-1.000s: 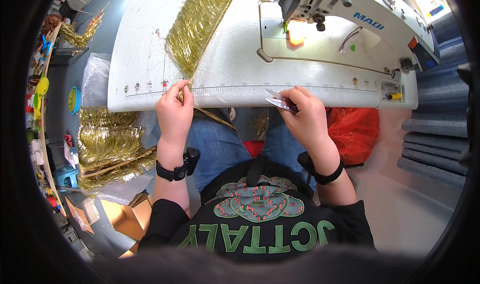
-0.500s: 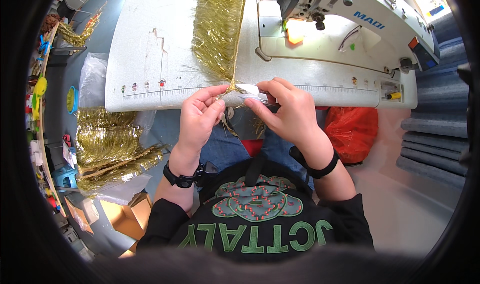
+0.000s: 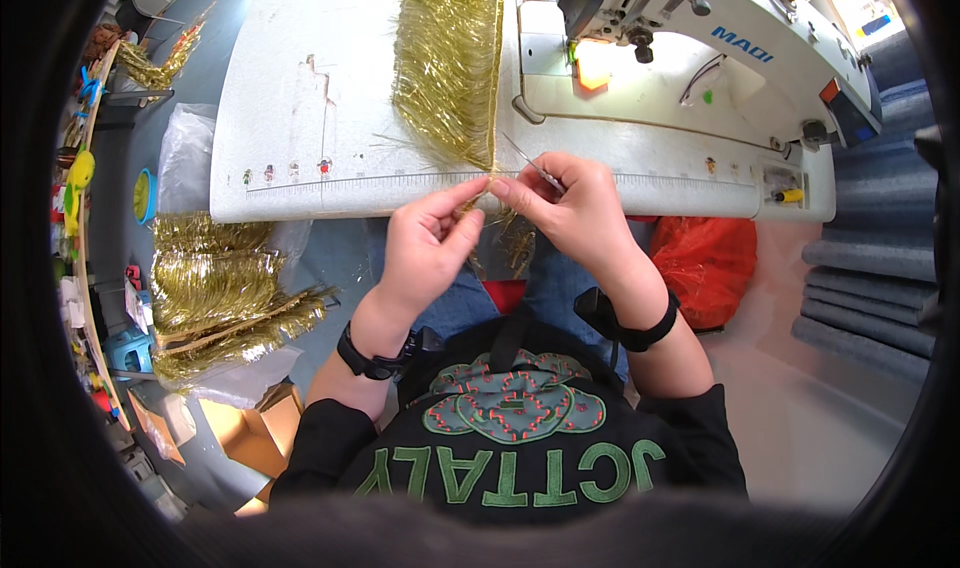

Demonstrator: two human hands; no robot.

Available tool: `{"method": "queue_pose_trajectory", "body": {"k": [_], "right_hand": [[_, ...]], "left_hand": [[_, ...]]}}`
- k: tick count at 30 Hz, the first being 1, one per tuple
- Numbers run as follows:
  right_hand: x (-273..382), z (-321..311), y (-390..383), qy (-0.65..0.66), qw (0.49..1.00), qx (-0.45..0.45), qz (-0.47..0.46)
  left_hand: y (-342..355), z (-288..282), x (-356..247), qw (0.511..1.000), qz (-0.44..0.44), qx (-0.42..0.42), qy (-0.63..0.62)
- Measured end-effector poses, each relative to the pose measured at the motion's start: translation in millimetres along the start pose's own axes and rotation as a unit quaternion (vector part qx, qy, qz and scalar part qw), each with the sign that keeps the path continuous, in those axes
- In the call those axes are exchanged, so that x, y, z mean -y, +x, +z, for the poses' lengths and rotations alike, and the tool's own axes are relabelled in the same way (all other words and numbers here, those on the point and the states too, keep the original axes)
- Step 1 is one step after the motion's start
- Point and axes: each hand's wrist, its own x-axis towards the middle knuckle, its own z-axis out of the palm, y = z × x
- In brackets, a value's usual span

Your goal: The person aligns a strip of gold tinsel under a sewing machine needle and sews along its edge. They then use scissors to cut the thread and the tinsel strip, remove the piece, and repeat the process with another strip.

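Observation:
A strip of gold tinsel fringe [image 3: 448, 63] lies on the white sewing table, its corded edge on the right and its lower end reaching my fingers. My left hand [image 3: 428, 248] is closed, pinching that end between thumb and fingers at the table's front edge. The thumb and forefinger of my right hand [image 3: 575, 208] meet it at the same spot. Thread snips [image 3: 537, 165] are tucked in my right hand, with the thin blade pointing up and left beside the fringe's edge. Fingers hide the handle and the very tip of the strip.
A sewing machine [image 3: 740, 48] with its lamp lit stands at the back right. More gold fringe [image 3: 215, 288] hangs at the left over clear plastic. A red bag [image 3: 705, 268] sits below the table at right, and an open cardboard box [image 3: 250, 433] at lower left.
The snips' blades, earlier at the fringe's end, have swung up and away in my right hand. My right thumb and finger now pinch beside my left. The fringe has shifted slightly right.

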Motion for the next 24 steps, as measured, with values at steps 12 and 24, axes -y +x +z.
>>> {"method": "queue_pose_trajectory", "body": {"k": [12, 24], "right_hand": [[-47, -5, -10, 0.096, 0.990, 0.032, 0.103], [-68, -44, -27, 0.105, 0.989, 0.031, 0.098]], "left_hand": [[-13, 29, 2, 0.994, -0.057, 0.066, 0.067], [-12, 21, 12, 0.989, -0.110, 0.084, 0.047]]}}
